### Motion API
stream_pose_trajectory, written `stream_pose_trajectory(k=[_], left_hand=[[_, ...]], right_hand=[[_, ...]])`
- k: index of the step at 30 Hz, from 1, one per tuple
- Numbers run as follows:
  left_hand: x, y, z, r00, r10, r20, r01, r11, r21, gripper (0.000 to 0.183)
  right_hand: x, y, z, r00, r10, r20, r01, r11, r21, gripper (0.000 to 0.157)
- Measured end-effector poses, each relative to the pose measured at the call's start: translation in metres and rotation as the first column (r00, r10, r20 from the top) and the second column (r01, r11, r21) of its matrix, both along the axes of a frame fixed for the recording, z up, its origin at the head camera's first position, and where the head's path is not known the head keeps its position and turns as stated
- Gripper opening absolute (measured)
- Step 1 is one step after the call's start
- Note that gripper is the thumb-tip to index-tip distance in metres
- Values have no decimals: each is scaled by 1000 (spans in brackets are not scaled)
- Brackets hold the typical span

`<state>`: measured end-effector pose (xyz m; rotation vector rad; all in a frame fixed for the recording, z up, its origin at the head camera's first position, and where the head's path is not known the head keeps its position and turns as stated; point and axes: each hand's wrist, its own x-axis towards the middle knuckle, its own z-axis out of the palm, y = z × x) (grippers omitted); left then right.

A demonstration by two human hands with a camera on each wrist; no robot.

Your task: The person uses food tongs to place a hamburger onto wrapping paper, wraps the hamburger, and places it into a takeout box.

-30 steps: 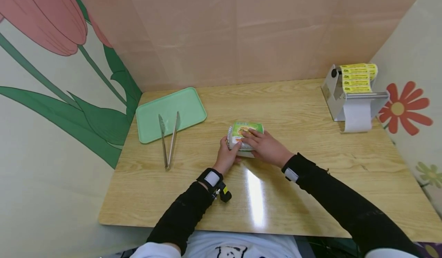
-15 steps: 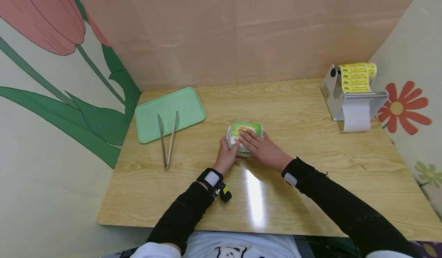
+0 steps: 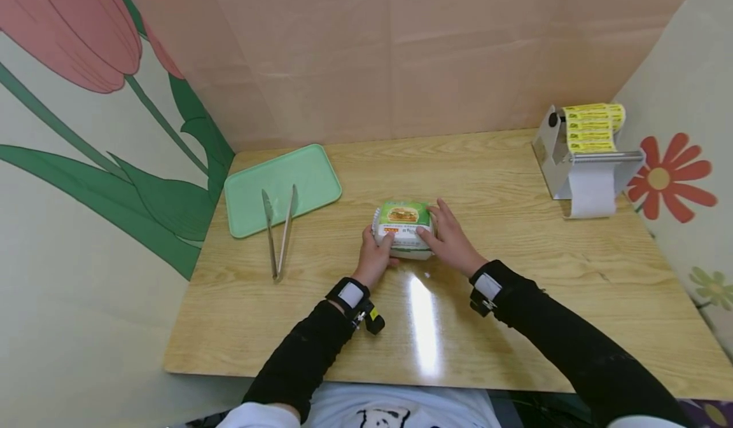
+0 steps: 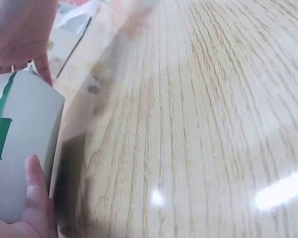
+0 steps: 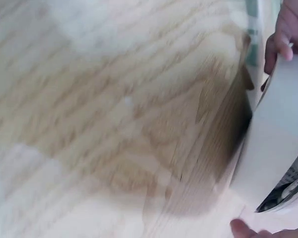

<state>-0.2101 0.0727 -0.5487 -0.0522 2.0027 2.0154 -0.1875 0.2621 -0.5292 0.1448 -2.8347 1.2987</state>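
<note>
A small white-and-green burger box (image 3: 404,237), with a burger picture on top and a crimped edge at its left, sits in front of the person. The left hand (image 3: 373,257) grips its left side, thumb at the front edge of the top. At the right end, the right hand (image 3: 453,240) has its thumb over the top and its fingers spread near the back corner. In the right wrist view, the right fingertips (image 5: 241,229) show just below the burger box's printed, partly open end (image 5: 288,186). Fingers of the left hand (image 5: 290,29) hold the other end.
A mint-green tray (image 3: 309,175) lies at the back left of the wooden table (image 3: 492,180). Metal tongs (image 3: 279,250) rest with their tips over its front edge. At the back right stands a metal label dispenser (image 3: 592,161) with a yellow-printed roll.
The right hand has slid off the burger box's top to its right end, uncovering the burger picture. The left hand keeps its grip. The burger box has shifted slightly left.
</note>
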Motion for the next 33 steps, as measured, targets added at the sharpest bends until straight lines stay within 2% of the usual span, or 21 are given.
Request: stream_pose_trajectory(k=[5, 8, 12, 16, 20, 24, 33], left_hand=[[0, 0, 1, 1000, 0, 20, -1, 1000, 23, 58], [0, 0, 3, 1000, 5, 28, -6, 1000, 24, 58], [0, 0, 5, 999, 6, 46, -7, 1000, 30, 62], [-3, -2, 4, 995, -2, 95, -4, 998, 64, 71], [-7, -6, 5, 990, -34, 140, 23, 997, 76, 74], [-8, -7, 6, 989, -53, 140, 46, 998, 52, 72], [-8, -3, 5, 995, -60, 74, 62, 998, -29, 71]], right_hand=[[-3, 1, 3, 998, -29, 53, 28, 999, 21, 67], [-5, -1, 5, 996, -23, 86, 24, 1000, -15, 67], [-6, -2, 8, 974, -6, 228, 44, 986, -164, 72], [-7, 0, 11, 931, 34, 363, 93, 940, -328, 75], [-9, 1, 13, 917, 81, 390, 101, 900, -425, 74], [-9, 2, 10, 910, 102, 403, 114, 871, -478, 74], [-7, 2, 7, 891, 127, 436, 134, 845, -518, 73]])
